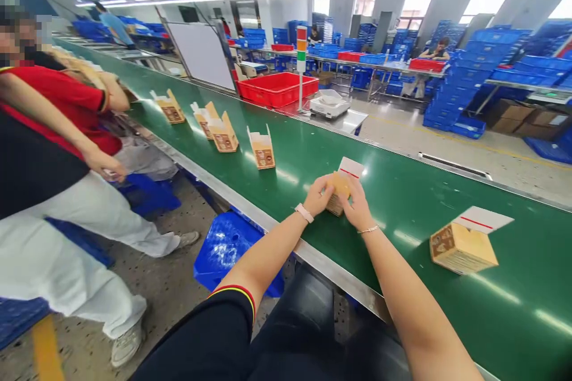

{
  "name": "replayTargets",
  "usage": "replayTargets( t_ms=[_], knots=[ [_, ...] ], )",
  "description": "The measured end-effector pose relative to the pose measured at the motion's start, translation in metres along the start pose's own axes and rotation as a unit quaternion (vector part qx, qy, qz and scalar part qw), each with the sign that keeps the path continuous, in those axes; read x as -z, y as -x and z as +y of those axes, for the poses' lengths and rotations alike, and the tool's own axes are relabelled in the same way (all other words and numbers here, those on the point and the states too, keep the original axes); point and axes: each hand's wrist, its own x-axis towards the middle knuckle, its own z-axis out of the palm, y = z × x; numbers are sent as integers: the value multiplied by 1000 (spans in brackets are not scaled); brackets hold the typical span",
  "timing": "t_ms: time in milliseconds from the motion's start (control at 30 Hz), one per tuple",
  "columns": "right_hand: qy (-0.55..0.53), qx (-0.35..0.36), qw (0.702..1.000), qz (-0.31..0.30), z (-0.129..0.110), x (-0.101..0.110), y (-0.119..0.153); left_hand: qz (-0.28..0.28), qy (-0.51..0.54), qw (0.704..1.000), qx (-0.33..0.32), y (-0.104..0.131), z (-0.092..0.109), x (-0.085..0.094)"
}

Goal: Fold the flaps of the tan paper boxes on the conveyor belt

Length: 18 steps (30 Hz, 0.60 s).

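On the green conveyor belt (295,190) in front of me stands a small brown-and-tan cardboard box (335,205) with a raised white flap (351,167) that bears a red line. My left hand (319,195) grips its left side, the fingers curled over the top. From the right, my right hand (356,205) holds the same box, thumb and fingers at its top edge. My hands cover much of the box. Farther right on the belt sits a similar box (465,247), its top closed and its white flap sticking up.
Up the belt to the left stand several boxes with raised flaps, the nearest box (263,152) among them. A blue stool (227,250) is below the belt edge. Co-workers are at the left. Beyond the belt are a red bin (279,89) and a white scale (329,104).
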Motion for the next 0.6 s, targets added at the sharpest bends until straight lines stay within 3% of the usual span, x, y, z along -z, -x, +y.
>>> replayTargets(
  t_ms=[100,200,300,467,533,600],
  knots=[
    [-63,15,998,26,7,0,-6,-53,-92,993,-51,5,6,0],
    [-119,-34,989,78,6,0,-5,-73,-145,987,-11,-2,15,-4],
    [-168,-132,968,129,1,0,-3,-57,-150,984,73,-15,25,-16],
    [-198,-238,929,202,-7,6,-2,1,-36,972,233,-29,41,-33],
    [-231,-312,893,229,-9,11,-5,-10,12,951,308,-31,44,-36],
    [-293,-404,845,192,-10,17,-9,-57,58,921,381,-32,45,-37]
  ],
)
